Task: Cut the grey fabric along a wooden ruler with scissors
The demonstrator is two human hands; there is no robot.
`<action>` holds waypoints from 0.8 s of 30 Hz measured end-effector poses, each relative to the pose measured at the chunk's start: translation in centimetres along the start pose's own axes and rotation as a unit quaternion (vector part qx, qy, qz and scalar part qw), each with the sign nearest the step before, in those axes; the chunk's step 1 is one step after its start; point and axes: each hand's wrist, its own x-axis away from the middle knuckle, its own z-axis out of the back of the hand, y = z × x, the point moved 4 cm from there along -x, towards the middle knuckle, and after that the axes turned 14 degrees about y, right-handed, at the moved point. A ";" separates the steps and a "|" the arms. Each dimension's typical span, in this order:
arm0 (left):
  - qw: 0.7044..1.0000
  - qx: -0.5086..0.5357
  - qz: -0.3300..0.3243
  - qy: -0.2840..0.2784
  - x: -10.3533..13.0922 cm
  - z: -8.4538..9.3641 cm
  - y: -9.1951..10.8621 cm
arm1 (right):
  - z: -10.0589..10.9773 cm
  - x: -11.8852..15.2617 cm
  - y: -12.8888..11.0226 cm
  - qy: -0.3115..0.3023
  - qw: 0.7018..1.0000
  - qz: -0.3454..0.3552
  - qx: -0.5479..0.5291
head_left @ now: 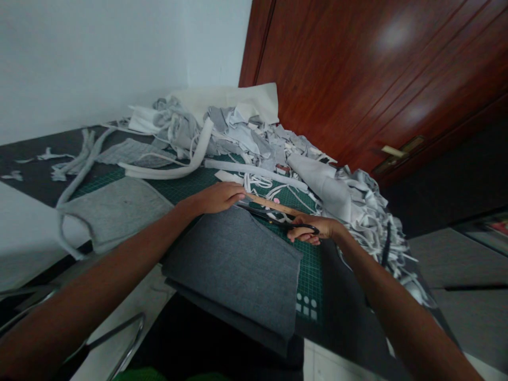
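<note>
A folded dark grey cloth (238, 259) lies in front of me, its near end hanging over the table edge. At its far edge my left hand (220, 197) is closed on the cloth, fingers together; the fingertips are partly hidden. My right hand (311, 227) is closed round the black handles of a pair of scissors (273, 216). The blades point left along the cloth's far edge, towards my left hand. Just beyond the scissors lies a thin wooden strip (273, 204), its right end reaching my right hand.
Under the cloth is a green cutting mat (311, 275). Grey and white fabric scraps (254, 137) are heaped along the back and right. White cords (260, 181) and a light grey cloth (119, 206) lie nearer. A wall (99, 58) and a wooden door (337, 69) stand behind.
</note>
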 end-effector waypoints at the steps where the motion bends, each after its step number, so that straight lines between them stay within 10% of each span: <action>1: 1.000 0.000 0.001 0.000 0.0 0.0 0.0 | -0.1 0.0 0.0 -0.001 1.000 -0.001 0.002; 24: 1.000 -0.011 0.005 -0.018 -0.2 -0.3 -0.1 | 0.8 -0.8 0.6 -0.037 0.998 -0.018 0.038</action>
